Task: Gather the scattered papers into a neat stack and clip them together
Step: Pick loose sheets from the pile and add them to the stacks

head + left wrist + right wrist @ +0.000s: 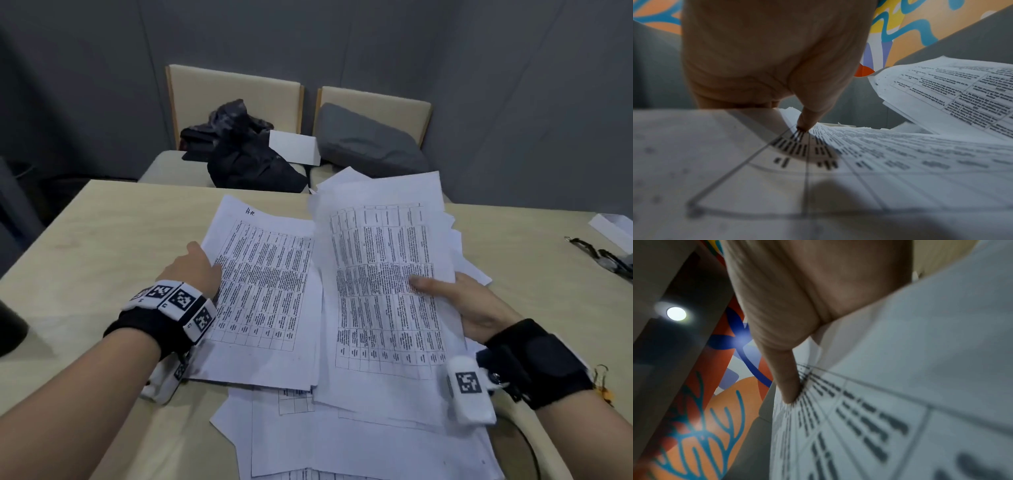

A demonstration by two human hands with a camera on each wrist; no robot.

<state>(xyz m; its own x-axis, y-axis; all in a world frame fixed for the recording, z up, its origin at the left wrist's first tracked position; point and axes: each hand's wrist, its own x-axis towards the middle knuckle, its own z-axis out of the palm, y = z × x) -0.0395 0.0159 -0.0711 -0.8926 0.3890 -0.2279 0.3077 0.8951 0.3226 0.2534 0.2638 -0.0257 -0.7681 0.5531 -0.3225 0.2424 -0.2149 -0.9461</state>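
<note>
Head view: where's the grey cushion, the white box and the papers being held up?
grey soft cushion (370, 144): head view, middle of its top.
white cardboard box (294, 150): head view, its front face.
held white printed papers (376, 274): head view, top sheet's printed table.

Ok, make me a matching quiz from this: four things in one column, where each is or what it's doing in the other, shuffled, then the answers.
1. left hand
2. right hand
3. black clips
4. grey cushion

A. on the chair beyond the table
B. grips the lifted bundle
C. at the table's right edge
D. pinches the left sheet at its edge

Pairs: 1-D, 2-B, 3-C, 4-A.
</note>
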